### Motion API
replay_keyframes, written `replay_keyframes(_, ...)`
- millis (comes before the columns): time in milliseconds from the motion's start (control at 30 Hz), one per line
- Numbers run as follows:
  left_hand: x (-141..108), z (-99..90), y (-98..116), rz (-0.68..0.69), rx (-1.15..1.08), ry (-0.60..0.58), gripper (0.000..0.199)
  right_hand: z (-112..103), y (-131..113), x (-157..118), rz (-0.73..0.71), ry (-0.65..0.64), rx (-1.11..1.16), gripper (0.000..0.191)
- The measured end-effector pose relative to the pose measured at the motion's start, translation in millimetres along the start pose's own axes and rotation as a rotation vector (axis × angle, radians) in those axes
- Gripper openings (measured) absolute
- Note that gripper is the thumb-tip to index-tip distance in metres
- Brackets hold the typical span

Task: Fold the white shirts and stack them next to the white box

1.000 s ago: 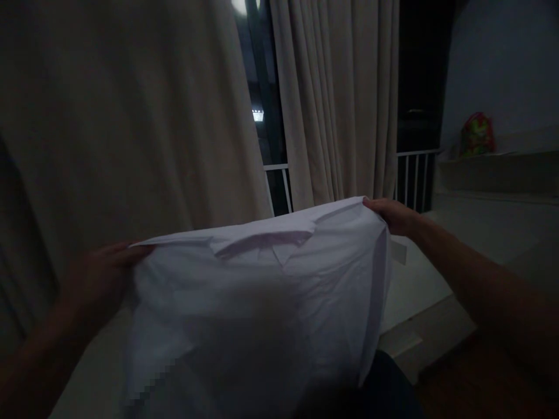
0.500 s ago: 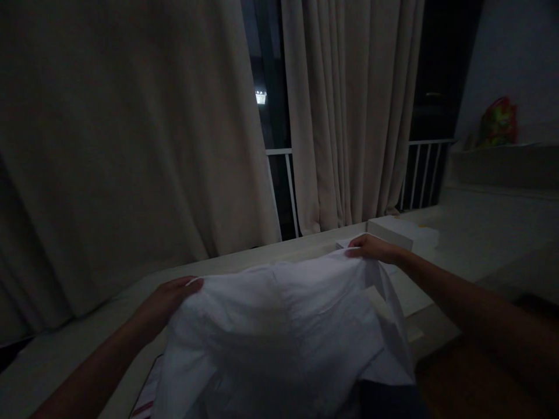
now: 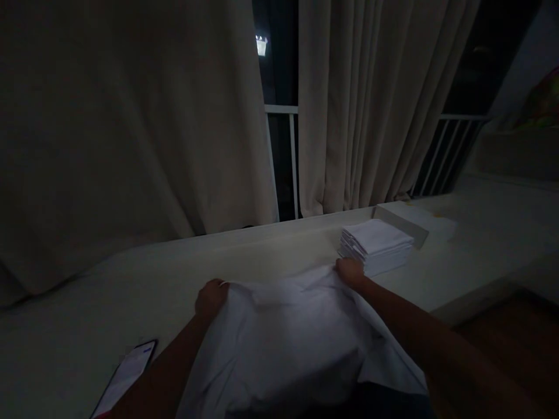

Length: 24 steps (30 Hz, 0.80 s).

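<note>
A white cloth [image 3: 292, 331], perhaps a garment, hangs between my two hands. My left hand [image 3: 212, 298] is closed on its upper left edge. At the upper right edge my right hand [image 3: 350, 272] pinches the fabric. The cloth sags in loose folds toward the bottom of the view, where its lower part is in shadow and its full shape cannot be made out. Just beyond my right hand lies a stack of folded white cloths or sheets [image 3: 378, 238]. A phone [image 3: 126, 372] with a lit screen lies beside my left forearm, which partly covers it.
A pale ledge [image 3: 244, 256] runs below beige curtains [image 3: 209, 116] and a dark window with a white railing [image 3: 282, 109]. Behind the stack is a white box-like item [image 3: 410, 218]. A colourful bag [image 3: 545, 102] is at the far right. Brown floor [image 3: 510, 337] shows lower right.
Both hands have come closer together and lower, and the cloth has slackened between them. The view has tilted down, uncovering the folded stack and the phone.
</note>
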<state>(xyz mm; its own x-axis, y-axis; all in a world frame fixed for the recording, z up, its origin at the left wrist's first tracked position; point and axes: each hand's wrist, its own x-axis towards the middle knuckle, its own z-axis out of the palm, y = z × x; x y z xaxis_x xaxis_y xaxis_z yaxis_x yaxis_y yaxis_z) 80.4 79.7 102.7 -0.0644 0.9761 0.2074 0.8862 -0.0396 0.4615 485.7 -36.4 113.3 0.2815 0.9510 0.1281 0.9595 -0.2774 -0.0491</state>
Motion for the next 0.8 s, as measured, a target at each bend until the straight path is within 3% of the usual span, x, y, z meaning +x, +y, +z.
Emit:
replay_keyframes(100,-20.8,22.4,2.2,0.055,0.064,0.06,0.042,21.1,-19.1,-8.9,-0.057,0.022,-0.05,0.03)
replay_keyframes(167,-49.4,35.2,2.1,0.169,0.078,0.053,0.041,36.1,-35.0,-23.2,-0.189,0.031,-0.056,0.033)
replay_keyframes(267,-110.2,59.8,-6.1,0.458,0.097,-0.099,0.041,65.2,-52.6,-56.0,-0.432,-0.023,-0.008,0.029)
replay_keyframes(300,-131.4,68.9,-11.4,0.497,0.11,-0.146,0.044,75.9,-54.6,-68.2,-0.463,-0.041,0.02,0.031)
replay_keyframes(400,-183.2,90.1,-32.8,0.443,0.225,-0.152,0.06,104.7,-47.4,-103.3,-0.424,-0.074,0.094,0.047)
replay_keyframes(467,-203.7,94.6,-49.6,0.416,0.295,-0.156,0.063,116.8,-36.5,-123.8,-0.416,-0.1,0.123,0.053)
replay_keyframes(633,-217.7,81.4,-78.9,0.463,0.314,-0.239,0.061,110.8,-27.0,-152.7,-0.505,-0.096,0.184,0.047)
replay_keyframes(733,-201.2,75.3,-71.2,0.435,0.271,-0.267,0.054,92.9,-48.8,-143.0,-0.479,-0.032,0.212,0.038)
replay_keyframes(800,-181.4,75.6,-55.8,0.397,0.201,-0.26,0.052,84.8,-71.4,-127.2,-0.455,-0.003,0.215,0.042)
